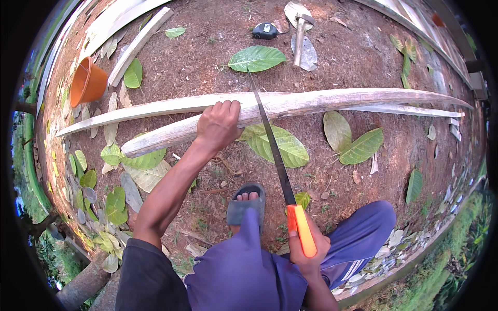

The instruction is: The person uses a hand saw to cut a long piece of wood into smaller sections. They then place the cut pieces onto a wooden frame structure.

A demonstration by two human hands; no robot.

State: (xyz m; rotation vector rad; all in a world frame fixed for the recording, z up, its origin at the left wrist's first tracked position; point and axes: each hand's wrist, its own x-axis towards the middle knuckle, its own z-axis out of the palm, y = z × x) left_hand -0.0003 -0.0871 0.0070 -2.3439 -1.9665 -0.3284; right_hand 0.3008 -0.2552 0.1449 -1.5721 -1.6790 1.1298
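My left hand [220, 123] is closed over a pale wooden pole [301, 105], gripping it left of its middle. The pole lies across another long wooden piece [145, 109], which shows behind it at the left and below it at the right. In my right hand [311, 243], near my knee, is the orange and yellow handle of a handsaw [275, 147]. Its dark narrow blade points away from me and crosses the pole just right of my left hand. The blade's tip reaches a large green leaf [258, 58] on the ground.
A black tape measure [265, 31] and a hammer [300, 40] lie at the far side. To the left, an orange bucket [89, 83] rests tilted beside a short wooden board [140, 45]. Fallen leaves [361, 146] dot the brown soil. My sandalled foot [245, 205] is close below the pole.
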